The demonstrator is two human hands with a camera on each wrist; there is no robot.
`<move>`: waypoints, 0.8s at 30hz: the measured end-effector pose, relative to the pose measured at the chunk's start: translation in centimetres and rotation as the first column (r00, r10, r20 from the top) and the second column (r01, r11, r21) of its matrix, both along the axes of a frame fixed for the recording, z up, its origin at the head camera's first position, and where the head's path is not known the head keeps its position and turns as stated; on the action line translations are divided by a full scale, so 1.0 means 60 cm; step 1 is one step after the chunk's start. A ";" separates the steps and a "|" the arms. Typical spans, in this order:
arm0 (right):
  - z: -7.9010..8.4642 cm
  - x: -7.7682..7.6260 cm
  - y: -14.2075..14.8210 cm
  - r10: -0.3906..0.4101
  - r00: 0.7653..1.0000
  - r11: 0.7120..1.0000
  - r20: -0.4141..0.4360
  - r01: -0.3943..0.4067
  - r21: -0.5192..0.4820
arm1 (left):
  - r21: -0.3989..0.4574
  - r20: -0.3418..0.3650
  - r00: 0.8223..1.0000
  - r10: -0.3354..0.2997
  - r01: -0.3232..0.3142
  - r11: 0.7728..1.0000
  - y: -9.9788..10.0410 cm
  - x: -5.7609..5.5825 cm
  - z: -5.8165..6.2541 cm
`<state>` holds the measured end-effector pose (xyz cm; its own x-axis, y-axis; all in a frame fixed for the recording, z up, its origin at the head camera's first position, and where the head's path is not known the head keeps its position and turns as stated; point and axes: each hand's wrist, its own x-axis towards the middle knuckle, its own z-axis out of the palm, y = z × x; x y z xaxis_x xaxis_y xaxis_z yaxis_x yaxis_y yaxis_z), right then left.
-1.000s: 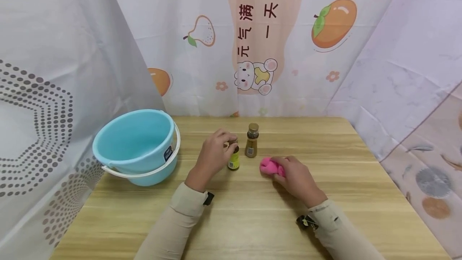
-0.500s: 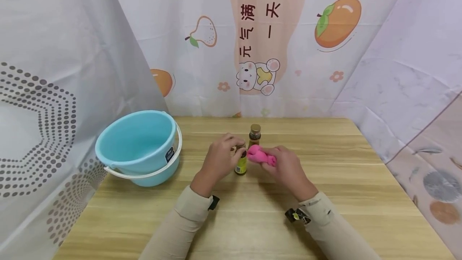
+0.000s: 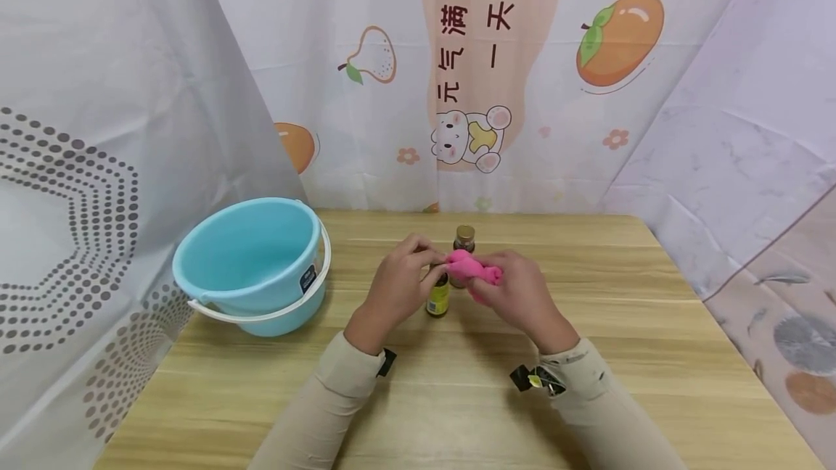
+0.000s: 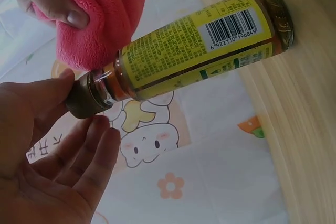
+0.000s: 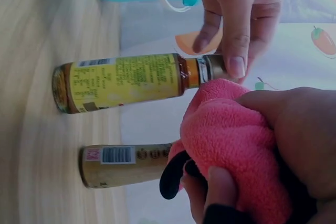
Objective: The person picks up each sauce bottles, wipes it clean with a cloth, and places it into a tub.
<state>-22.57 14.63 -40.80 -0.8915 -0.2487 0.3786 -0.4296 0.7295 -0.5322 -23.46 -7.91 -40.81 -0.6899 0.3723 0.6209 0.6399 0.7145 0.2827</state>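
Note:
My left hand (image 3: 400,283) pinches the dark cap of a glass sauce bottle (image 4: 194,48) between thumb and fingers. A yellow label with a barcode wraps this bottle, which stands upright on the table. In my right hand (image 3: 525,294) is a bunched pink cloth (image 5: 226,135) with a dark edge strip, gripped between thumb and fingers. The cloth lies right at the bottle's cap and neck, close to the left fingertips. Just behind, a second bottle (image 5: 128,166) with a gold-brown label and gold cap stands upright, partly hidden by the cloth in the head view.
A light blue bucket (image 3: 251,310) with a white handle stands at the left of the wooden table (image 3: 418,412). Printed curtains (image 3: 366,122) hang behind the table's far edge and along both sides.
My right hand has lifted the pink cloth and brought it left to the yellow-labelled bottle's cap. My left hand stays at that cap. The head view has shifted slightly.

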 end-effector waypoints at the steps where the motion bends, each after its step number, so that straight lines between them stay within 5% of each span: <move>1: -0.002 0.000 -0.001 0.003 1.000 1.000 0.000 -0.003 -0.001 | 0.000 -0.004 1.000 0.001 -0.001 1.000 0.000 0.000 0.000; 17: -0.027 -0.003 -0.012 0.054 0.998 0.995 -0.020 -0.052 0.082 | 0.013 -0.039 0.999 -0.002 0.003 1.000 0.006 0.000 0.003; 24: -0.045 -0.008 -0.013 0.043 0.993 0.989 0.111 -0.058 0.136 | 0.025 -0.060 0.998 0.000 0.002 1.000 0.008 0.001 0.001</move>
